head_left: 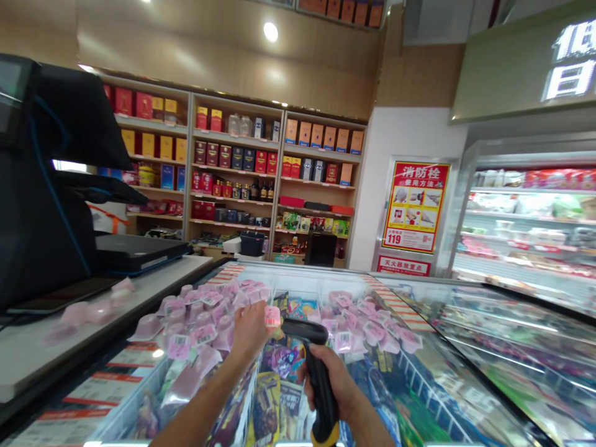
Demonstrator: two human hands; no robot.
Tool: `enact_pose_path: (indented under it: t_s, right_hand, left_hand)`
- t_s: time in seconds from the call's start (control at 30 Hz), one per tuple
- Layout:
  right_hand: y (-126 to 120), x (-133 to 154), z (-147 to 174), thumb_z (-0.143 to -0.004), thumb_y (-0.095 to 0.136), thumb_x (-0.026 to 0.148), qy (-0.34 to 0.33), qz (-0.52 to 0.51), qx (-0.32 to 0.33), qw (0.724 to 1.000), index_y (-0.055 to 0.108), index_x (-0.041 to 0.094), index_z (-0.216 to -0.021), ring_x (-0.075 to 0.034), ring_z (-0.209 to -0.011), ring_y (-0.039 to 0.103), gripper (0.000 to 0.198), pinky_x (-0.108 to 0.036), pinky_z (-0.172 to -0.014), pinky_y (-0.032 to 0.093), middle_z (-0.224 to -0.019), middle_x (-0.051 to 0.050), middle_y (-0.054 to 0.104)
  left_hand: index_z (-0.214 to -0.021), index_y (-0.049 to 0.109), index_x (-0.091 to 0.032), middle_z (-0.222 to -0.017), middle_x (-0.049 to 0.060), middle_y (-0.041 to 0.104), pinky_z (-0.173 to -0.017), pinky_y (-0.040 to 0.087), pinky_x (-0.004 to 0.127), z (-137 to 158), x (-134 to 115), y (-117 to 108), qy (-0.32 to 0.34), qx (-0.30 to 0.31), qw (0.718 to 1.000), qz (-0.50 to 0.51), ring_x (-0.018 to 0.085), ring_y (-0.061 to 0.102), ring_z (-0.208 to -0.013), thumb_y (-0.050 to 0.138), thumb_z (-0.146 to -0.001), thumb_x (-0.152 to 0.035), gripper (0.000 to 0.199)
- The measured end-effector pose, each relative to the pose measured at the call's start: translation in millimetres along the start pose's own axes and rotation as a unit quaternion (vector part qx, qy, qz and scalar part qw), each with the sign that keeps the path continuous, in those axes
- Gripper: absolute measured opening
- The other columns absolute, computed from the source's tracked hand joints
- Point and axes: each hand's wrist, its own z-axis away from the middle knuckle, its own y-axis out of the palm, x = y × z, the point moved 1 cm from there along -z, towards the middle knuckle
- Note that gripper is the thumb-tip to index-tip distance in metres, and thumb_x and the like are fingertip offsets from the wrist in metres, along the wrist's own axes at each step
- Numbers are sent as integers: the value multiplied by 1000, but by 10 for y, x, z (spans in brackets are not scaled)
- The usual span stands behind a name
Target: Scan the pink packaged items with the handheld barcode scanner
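My left hand (250,328) grips a small pink cup (272,316) with a barcode label, its labelled face turned toward the right. A red glow lies across that label. In my right hand (336,379) is a black barcode scanner (320,382) with a yellow base, held upright by its handle. The scanner's head points left, close to the cup. Beneath and left of my left hand lies a pile of similar pink cups (202,316), many with barcode labels. Another group of pink cups (367,323) lies to the right of the scanner.
The cups lie over a glass-topped freezer with packaged goods (267,403) inside. A white counter (28,357) with a dark checkout machine (41,186) stands at the left. Shelves of boxed goods (233,155) line the back wall. A refrigerated display (526,230) is at the right.
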Motion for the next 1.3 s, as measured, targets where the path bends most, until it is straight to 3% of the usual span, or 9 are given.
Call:
enact_pose_path:
  t_s: [0.2, 0.37, 0.57, 0.77, 0.87, 1.0, 1.17, 1.3]
  right_hand:
    - [-98, 125, 17, -68, 45, 44, -59, -26, -20, 998, 51, 12, -77, -9, -28, 45, 33, -19, -26, 34, -47, 0, 56]
    - [-426, 414, 17, -68, 49, 41, -126, -47, -107, 985, 48, 15, -77, -8, -31, 45, 28, -19, -28, 36, -50, 2, 55]
    - [-758, 520, 47, -68, 49, 39, -134, -77, -167, 974, 49, 16, -78, -7, -34, 46, 25, -19, -31, 38, -53, 2, 56]
    - [-744, 474, 52, -68, 49, 42, -127, -93, -137, 978, 49, 17, -80, -7, -34, 45, 28, -19, -31, 38, -52, 3, 54]
    - [-727, 471, 47, -68, 47, 43, -126, -85, -130, 980, 50, 16, -80, -7, -33, 44, 30, -19, -30, 37, -52, 2, 55]
    - [-669, 425, 33, -68, 47, 43, -117, -83, -120, 982, 50, 16, -80, -7, -33, 45, 30, -19, -31, 36, -52, 2, 55]
    - [-400, 275, 4, -68, 47, 43, -80, -60, -72, 992, 50, 14, -78, -8, -31, 44, 31, -19, -28, 35, -52, 0, 57]
    - [-147, 142, -15, -68, 47, 42, -65, -34, -28, 997, 50, 13, -82, -8, -29, 45, 33, -19, -27, 35, -51, 0, 57]
  left_hand:
    - [-92, 46, -18, -92, 7, 59, -76, 33, 31, 4, -44, 71, -22, 27, 999, 21, 21, 51, -93, 47, -67, -25, 26]
    - [-90, 44, -16, -89, 8, 59, -57, 38, 27, 40, -217, 192, -36, 70, 994, 71, 20, 59, -74, 46, -68, -24, 24]
    - [-94, 45, -17, -88, 6, 61, -63, 40, 23, 0, -559, 381, -21, 101, 981, 163, 15, 59, -80, 40, -73, -18, 22]
    - [-113, 38, -15, -104, 6, 60, -70, 41, 18, -83, -837, 623, 11, 144, 962, 230, 11, 57, -89, 43, -65, -6, 49]
    - [-117, 35, -16, -110, 5, 57, -72, 41, 17, -80, -870, 618, 28, 153, 960, 233, 10, 56, -92, 43, -66, -8, 52]
    - [-114, 38, -18, -113, 4, 54, -80, 36, 18, -42, -650, 405, 31, 130, 974, 186, 12, 50, -101, 44, -67, -12, 48]
    - [-108, 44, -15, -112, 11, 52, -84, 32, 34, -4, -32, -19, -29, 77, 995, 64, 22, 47, -102, 42, -67, -17, 41]
    - [-97, 51, -14, -104, 14, 55, -82, 28, 45, 42, 422, -290, -86, 56, 994, -28, 30, 45, -100, 45, -63, -21, 35]
